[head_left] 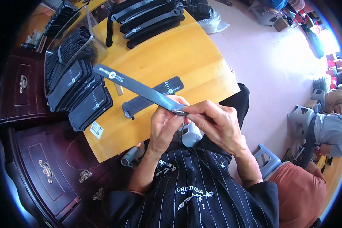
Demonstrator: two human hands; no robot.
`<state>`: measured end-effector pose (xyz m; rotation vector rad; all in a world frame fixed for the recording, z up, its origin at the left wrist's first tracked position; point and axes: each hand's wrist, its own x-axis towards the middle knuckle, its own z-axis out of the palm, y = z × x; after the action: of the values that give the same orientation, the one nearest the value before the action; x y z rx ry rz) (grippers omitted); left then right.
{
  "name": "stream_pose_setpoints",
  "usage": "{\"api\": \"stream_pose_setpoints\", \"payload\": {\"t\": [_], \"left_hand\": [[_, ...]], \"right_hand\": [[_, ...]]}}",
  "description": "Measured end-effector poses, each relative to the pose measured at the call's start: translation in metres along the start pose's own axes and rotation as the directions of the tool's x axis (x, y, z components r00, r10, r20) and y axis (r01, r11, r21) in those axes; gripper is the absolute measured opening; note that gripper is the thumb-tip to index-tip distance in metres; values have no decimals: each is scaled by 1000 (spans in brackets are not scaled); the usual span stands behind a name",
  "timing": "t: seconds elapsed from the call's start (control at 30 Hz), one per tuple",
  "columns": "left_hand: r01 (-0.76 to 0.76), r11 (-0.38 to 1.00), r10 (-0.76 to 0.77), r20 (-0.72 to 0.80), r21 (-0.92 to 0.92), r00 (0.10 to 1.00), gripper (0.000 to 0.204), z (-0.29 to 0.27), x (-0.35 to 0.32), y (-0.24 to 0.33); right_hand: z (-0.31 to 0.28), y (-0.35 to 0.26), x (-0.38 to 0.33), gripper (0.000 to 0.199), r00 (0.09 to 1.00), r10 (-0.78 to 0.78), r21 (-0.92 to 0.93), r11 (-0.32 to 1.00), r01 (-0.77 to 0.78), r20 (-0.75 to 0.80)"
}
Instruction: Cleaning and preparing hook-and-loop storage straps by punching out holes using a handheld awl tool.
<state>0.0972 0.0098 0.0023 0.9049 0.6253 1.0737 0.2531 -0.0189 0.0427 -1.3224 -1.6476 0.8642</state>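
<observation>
Strap [140, 88], long and dark, is hovering over the yellow table [186, 57]: we're cradling its near end in our curled left hand [165, 121] while our right hand [216, 121] is pinching the tip closed, steadying it for close work.

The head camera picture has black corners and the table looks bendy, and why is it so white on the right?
In the head view, the fisheye lens leaves a dark rim and bows the straight edges of the wooden table. Strong daylight washes out the floor at the upper right. The hands and the dark strap look sharp.
</observation>
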Motion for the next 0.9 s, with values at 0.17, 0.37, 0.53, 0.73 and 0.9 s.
{"api": "stream_pose_setpoints", "payload": {"t": [0.17, 0.37, 0.53, 0.73, 0.9], "left_hand": [[-59, 968, 40, 83, 246, 996, 18, -7, 0, 1], [132, 944, -183, 145, 303, 972, 27, -11, -16, -1], [222, 892, -383, 396, 394, 835, 31, 1, -33, 9], [158, 966, -183, 108, 206, 977, 27, 3, -22, 0], [216, 971, -222, -52, -101, 974, 20, -4, -6, -1]], "right_hand": [[-4, -11, 2, 16, 1000, 15, -27, 1000, -16, -13], [-2, 9, 14, 15, 998, -36, -86, 996, 31, -52], [-12, 36, 33, 12, 948, 77, -58, 993, -100, -309], [-25, 20, 18, 14, 991, 91, 67, 994, -84, -101], [-20, 9, 8, 16, 996, 71, 16, 997, -71, -59]]}}
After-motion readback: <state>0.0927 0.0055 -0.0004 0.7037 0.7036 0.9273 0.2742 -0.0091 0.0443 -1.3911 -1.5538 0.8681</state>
